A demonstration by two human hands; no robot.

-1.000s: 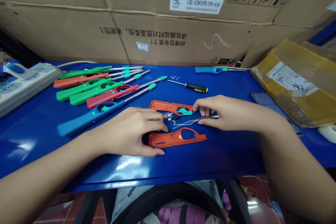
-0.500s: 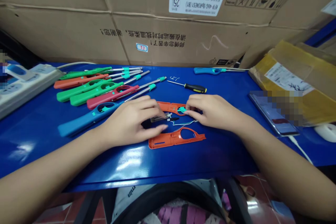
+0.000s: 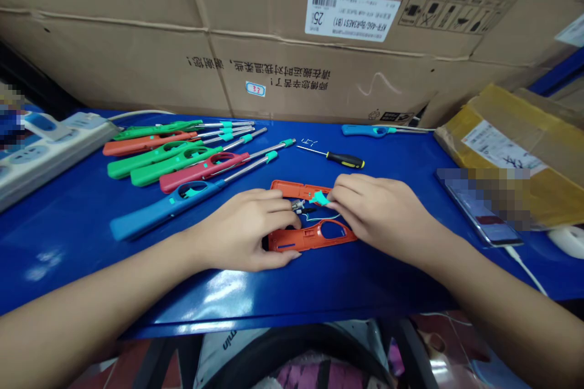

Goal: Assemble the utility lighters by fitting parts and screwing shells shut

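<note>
My left hand (image 3: 255, 228) closes over the left end of the nearer orange lighter casing half (image 3: 314, 237), thumb along its near edge and fingers on the far side. Between the fingertips of my right hand (image 3: 369, 203) is a teal trigger (image 3: 319, 197), raised over the farther orange casing half (image 3: 296, 188). The right fingers hide that half's right end. Between the halves lies a small igniter part (image 3: 298, 205) with thin wires (image 3: 319, 218), partly covered by my left fingers.
Several assembled long lighters (image 3: 159, 211) lie at the left, beside a power strip (image 3: 41, 152). A screwdriver (image 3: 344, 160) and a blue lighter (image 3: 365, 130) are farther back. On the right are a phone (image 3: 479, 209) and a taped parcel (image 3: 515, 152). A large carton (image 3: 274, 30) stands behind.
My left hand has moved from the igniter part onto the nearer casing half, which has shifted slightly away from me. My right hand has lifted the teal trigger off the farther half.
</note>
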